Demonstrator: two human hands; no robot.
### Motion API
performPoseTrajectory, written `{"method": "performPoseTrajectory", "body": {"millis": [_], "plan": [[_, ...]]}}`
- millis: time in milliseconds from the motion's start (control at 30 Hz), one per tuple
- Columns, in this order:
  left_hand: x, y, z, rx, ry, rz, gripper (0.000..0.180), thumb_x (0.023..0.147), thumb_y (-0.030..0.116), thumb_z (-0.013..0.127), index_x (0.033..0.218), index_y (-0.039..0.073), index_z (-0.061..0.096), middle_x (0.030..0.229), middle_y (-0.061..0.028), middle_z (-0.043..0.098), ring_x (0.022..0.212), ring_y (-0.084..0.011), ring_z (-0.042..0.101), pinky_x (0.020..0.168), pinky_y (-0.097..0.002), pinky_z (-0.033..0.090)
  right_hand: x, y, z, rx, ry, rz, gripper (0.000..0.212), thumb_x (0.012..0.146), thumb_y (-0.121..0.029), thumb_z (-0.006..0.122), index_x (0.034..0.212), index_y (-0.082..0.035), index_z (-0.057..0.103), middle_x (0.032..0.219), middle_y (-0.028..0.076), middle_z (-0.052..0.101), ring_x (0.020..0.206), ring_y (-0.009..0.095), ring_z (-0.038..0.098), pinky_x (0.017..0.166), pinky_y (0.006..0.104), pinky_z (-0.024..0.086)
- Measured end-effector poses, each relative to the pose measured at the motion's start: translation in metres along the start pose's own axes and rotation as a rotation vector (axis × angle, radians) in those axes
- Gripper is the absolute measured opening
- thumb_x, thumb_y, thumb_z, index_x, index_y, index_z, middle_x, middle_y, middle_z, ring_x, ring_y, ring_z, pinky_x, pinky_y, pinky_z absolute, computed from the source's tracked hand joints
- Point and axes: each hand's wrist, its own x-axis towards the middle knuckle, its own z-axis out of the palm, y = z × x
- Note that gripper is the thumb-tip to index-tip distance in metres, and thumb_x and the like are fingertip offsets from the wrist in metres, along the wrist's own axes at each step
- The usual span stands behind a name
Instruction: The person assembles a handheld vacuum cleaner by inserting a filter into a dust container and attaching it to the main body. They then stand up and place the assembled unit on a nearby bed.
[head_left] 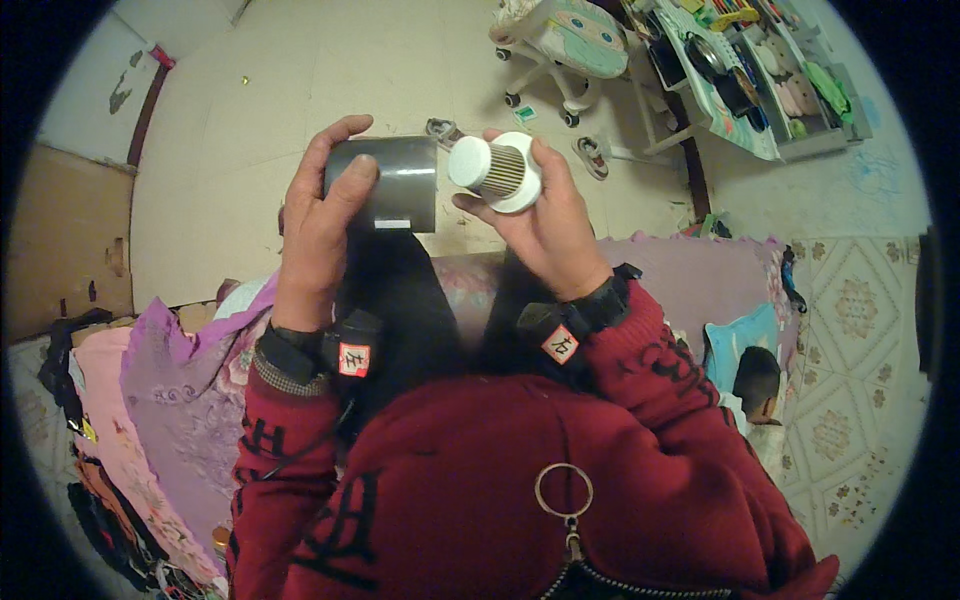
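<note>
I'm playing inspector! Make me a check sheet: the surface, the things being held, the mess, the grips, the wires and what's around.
Surface: purple patterned cloth, rumpled at left.
Things held: dark shiny piece and white pleated filter, apart.
Clutter: blue packet at right; two shoes on the floor.
Grips: left hand around the dark shiny piece; right hand around the white pleated filter.
Cables: nothing seen for certain.
Surroundings: wheeled chair, patterned tiles.

Left grip (322, 207) holding cylinder (405, 187), right grip (553, 228) holding filter (503, 172)
</note>
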Motion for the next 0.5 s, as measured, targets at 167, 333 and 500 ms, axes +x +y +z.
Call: {"method": "performPoseTrajectory", "body": {"millis": [167,333,500], "plan": [[-0.001,0.02,-0.005,-0.202,0.025,0.121,0.047,0.094,0.036,0.038,0.122,-0.001,0.047,0.107,-0.0113,0.055,0.096,-0.0173,0.054,0.087,-0.0262,0.041,-0.007,-0.01,0.0,-0.007,0.043,-0.043,0.044,0.096,-0.036,0.033,0.119,-0.003,0.048,0.115,0.012,0.055,0.106,0.025,0.053,0.089,0.0455,0.046],[-0.005,0.043,-0.013,-0.408,-0.056,0.132,0.069,0.09,0.056,0.033,0.129,0.0,0.034,0.119,-0.023,0.052,0.106,-0.0299,0.055,0.089,-0.0354,0.045,-0.011,-0.008,0.004,0.029,0.052,-0.002,0.047,0.097,-0.037,0.032,0.124,-0.003,0.046,0.113,0.011,0.056,0.102,0.023,0.055,0.087,0.0431,0.047],[-0.006,0.048,0.0,-0.373,-0.023,0.111,0.073,0.088,0.062,0.033,0.127,0.0,0.036,0.118,-0.025,0.052,0.102,-0.0312,0.057,0.086,-0.0369,0.046,-0.013,-0.013,0.004,-0.005,0.07,0.013,0.048,0.097,-0.038,0.03,0.126,-0.003,0.045,0.111,0.011,0.057,0.102,0.022,0.056,0.087,0.042,0.047]]}}
